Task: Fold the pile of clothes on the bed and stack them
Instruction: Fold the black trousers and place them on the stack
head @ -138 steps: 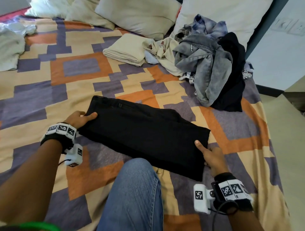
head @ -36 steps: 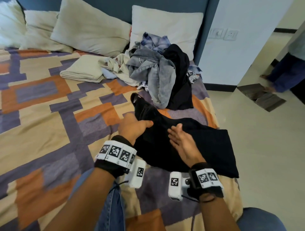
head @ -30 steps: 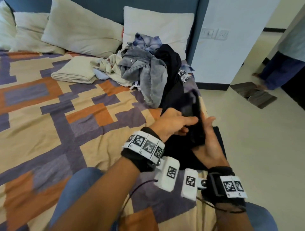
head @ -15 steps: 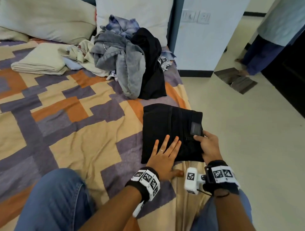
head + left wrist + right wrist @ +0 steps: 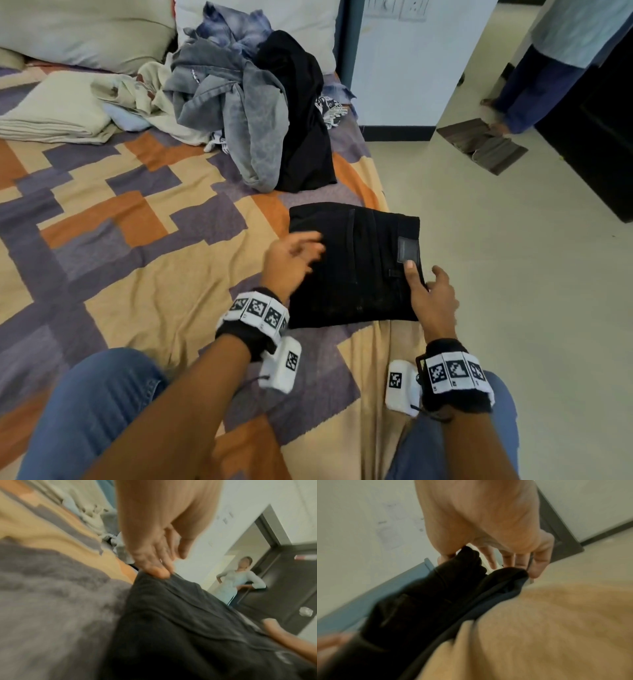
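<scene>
The folded black pants [image 5: 356, 263] lie flat near the bed's right edge, a small patch on their top right. My left hand [image 5: 291, 260] is open over their left part. In the left wrist view its straight fingertips [image 5: 159, 573] touch the black fabric [image 5: 188, 628], thumb apart. My right hand [image 5: 430, 294] sits at the pants' right edge, thumb resting on top just below the patch. The right wrist view shows its fingers [image 5: 518, 561] straight and spread beside the fabric's [image 5: 419, 608] edge. The unfolded pile [image 5: 253, 102] of grey, black and blue clothes lies beyond.
A folded beige cloth [image 5: 58, 113] lies at the far left below the pillows [image 5: 85, 31]. The bed's right edge [image 5: 380, 192] drops to the floor just beside the pants. A person [image 5: 555, 51] stands at the doorway. My knees in jeans [image 5: 89, 411] are at the front.
My left hand has left its flat press at the pants' near edge and moved forward over their left part. My right hand stays at the right edge, its fingers looser.
</scene>
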{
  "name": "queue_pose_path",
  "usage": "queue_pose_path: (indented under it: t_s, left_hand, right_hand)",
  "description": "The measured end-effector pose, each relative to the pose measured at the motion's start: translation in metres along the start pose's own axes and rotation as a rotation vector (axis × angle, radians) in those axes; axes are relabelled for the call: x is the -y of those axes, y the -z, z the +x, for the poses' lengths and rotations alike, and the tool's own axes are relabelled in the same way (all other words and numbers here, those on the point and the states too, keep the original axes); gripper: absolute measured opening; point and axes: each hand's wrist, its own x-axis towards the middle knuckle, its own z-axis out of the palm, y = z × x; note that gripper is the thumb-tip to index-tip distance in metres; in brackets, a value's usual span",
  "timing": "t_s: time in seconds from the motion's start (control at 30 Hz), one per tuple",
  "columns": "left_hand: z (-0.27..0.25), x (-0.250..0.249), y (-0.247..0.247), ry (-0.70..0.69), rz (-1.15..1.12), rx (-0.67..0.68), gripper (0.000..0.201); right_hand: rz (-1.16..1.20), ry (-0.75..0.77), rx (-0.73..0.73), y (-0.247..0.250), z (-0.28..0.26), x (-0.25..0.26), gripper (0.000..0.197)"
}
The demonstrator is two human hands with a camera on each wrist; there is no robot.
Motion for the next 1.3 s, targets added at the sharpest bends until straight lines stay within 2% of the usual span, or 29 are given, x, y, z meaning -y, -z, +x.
queue_pose_path:
  t_s: [0.03,0.07,0.13,0.17,0.23,0.33,0.37,0.5,0.53,0.63,0.7,0.77,0.83,0.9,0.93,1.0,1.07,1.13,1.2,1.27,1.3]
  left_hand:
    - [0.014,0.003,0.009,0.044,0.14,-0.182,0.021]
    - [0.022,0.004,0.014,0.122,0.312,-0.262,0.032]
    - [0.035,0.012,0.017,0.348,0.442,-0.181,0.058]
    - [0.04,0.014,0.016,0.404,0.404,-0.121,0.063]
    - [0.047,0.015,0.014,0.404,0.245,-0.059,0.058]
    - [0.045,0.004,0.018,0.422,-0.026,-0.031,0.021]
    - [0.043,0.002,0.021,0.43,-0.069,-0.027,0.016]
    - [0.013,-0.006,0.044,0.415,-0.309,-0.018,0.036]
    - [0.004,-0.007,0.052,0.402,-0.422,-0.03,0.037]
    - [-0.028,-0.01,0.082,0.449,-0.725,-0.097,0.02]
    - [-0.046,-0.004,0.098,0.499,-0.784,-0.155,0.027]
    - [-0.059,0.007,0.103,0.583,-0.688,-0.168,0.031]
    - [-0.07,0.019,0.1,0.692,-0.447,-0.146,0.031]
    - [-0.078,0.032,0.094,0.735,-0.318,-0.181,0.031]
    - [-0.079,0.037,0.092,0.727,-0.302,-0.207,0.029]
    - [-0.079,0.039,0.089,0.714,-0.303,-0.243,0.025]
    - [-0.078,0.041,0.088,0.688,-0.319,-0.311,0.023]
    - [-0.073,0.046,0.091,0.567,-0.176,-0.462,0.03]
    - [-0.075,0.044,0.098,0.435,0.04,-0.594,0.033]
    - [-0.078,0.038,0.102,0.346,0.167,-0.599,0.026]
    - [-0.08,0.035,0.102,0.32,0.209,-0.576,0.022]
  right_hand:
    - [0.093,-0.043,0.048,0.001,-0.005,-0.003,0.085]
    - [0.174,-0.068,0.094,0.001,-0.012,-0.007,0.082]
    - [0.214,-0.051,0.106,-0.001,-0.022,-0.015,0.07]
    - [0.205,-0.031,0.067,-0.003,-0.024,-0.017,0.064]
    - [0.22,0.01,0.002,-0.004,-0.024,-0.015,0.054]
    - [0.33,0.063,-0.039,-0.002,-0.019,-0.001,0.045]
    - [0.377,0.076,-0.032,-0.002,-0.015,0.004,0.042]
    - [0.427,0.184,0.08,-0.006,-0.002,0.028,0.033]
    - [0.412,0.241,0.118,-0.01,0.003,0.038,0.029]
    - [0.378,0.409,0.185,-0.029,0.019,0.087,0.02]
    - [0.335,0.498,0.201,-0.047,0.032,0.121,0.024]
    - [0.176,0.59,0.236,-0.065,0.044,0.147,0.027]
    - [-0.093,0.658,0.273,-0.079,0.049,0.157,0.037]
    - [-0.309,0.654,0.326,-0.086,0.04,0.149,0.048]
    - [-0.306,0.636,0.344,-0.088,0.034,0.137,0.049]
    - [-0.116,0.585,0.297,-0.084,0.009,0.108,0.048]
    - [0.102,0.472,0.13,-0.073,-0.024,0.075,0.044]
    - [0.189,0.338,0.018,-0.066,-0.055,0.047,0.03]
    - [0.166,0.265,0.074,-0.062,-0.081,0.029,0.018]
    - [0.175,0.263,0.121,-0.064,-0.099,0.02,0.013]
    - [0.184,0.28,0.107,-0.067,-0.103,0.016,0.02]
